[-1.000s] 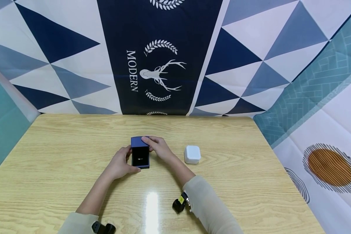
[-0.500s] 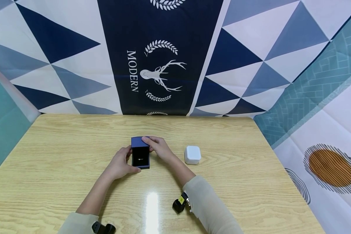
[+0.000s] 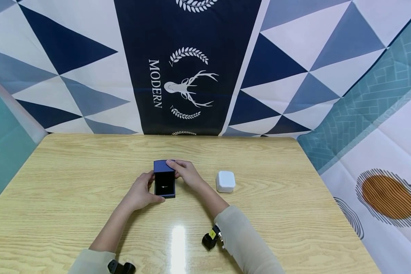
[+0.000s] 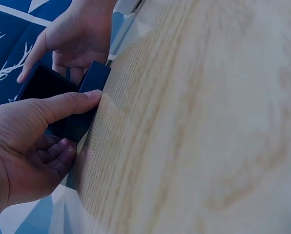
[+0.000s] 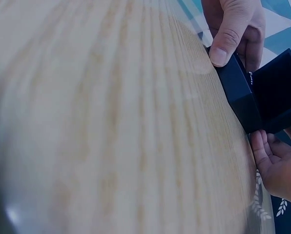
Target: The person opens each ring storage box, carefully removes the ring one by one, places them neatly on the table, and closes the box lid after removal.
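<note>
A dark blue ring box (image 3: 164, 167) stands on the wooden table with its lid raised, its black inside facing the person. In the black insert a small shiny ring (image 3: 163, 187) shows. My left hand (image 3: 140, 192) grips the base from the left, thumb along the front edge and fingers at the side, as the left wrist view also shows. My right hand (image 3: 187, 174) holds the lid at its right side, thumb on top and fingers behind. In the right wrist view the lid (image 5: 282, 87) stands tilted back from the base (image 5: 238, 92).
A white rounded cube (image 3: 225, 181) sits on the wooden table (image 3: 270, 213) to the right of the right forearm. Behind the table's far edge hangs a patterned cloth (image 3: 188, 76). Black cameras (image 3: 209, 239) are strapped at both wrists.
</note>
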{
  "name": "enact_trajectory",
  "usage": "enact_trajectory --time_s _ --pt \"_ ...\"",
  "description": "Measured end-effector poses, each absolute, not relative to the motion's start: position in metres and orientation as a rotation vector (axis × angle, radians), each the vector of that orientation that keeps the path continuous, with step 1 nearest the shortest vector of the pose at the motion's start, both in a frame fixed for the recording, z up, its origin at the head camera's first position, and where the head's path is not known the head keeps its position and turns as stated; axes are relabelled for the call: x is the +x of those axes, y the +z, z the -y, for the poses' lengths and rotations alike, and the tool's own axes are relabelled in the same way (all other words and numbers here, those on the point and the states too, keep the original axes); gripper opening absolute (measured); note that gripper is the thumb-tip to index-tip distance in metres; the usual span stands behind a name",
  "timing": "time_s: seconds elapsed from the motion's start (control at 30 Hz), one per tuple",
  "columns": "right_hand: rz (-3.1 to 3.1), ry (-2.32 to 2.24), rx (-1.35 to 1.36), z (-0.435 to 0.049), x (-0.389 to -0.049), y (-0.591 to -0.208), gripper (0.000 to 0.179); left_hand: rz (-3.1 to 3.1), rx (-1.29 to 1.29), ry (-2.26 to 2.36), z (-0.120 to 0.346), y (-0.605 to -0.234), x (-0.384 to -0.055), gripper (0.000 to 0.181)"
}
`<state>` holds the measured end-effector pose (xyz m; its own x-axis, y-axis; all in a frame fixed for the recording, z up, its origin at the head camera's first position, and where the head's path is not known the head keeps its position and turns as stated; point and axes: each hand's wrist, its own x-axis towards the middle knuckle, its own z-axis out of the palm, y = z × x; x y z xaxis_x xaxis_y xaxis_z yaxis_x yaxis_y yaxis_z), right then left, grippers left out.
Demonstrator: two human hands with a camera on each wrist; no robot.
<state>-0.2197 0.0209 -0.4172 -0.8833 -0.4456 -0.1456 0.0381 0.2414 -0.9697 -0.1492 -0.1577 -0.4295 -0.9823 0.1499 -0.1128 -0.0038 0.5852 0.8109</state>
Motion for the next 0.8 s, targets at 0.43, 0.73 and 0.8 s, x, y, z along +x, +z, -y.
enact_trajectory --time_s 0.43,0.73,0.8 --pt "-2.126 -1.69 -0.346 -0.021 -0.2258 -0.4273 0.042 -2.652 0.114 1.351 0.1569 -0.4291 -0.1489 0.096" --pt "-2.108 -1.668 -0.357 -0.0209 -0.2271 -0.4256 0.038 -2.666 0.114 1.338 0.1571 -0.43 -0.1489 0.095" --pt "-2.11 -1.67 -0.353 -0.0207 -0.2268 -0.4255 0.038 -2.666 0.116 1.341 0.1572 -0.4301 -0.149 0.095"
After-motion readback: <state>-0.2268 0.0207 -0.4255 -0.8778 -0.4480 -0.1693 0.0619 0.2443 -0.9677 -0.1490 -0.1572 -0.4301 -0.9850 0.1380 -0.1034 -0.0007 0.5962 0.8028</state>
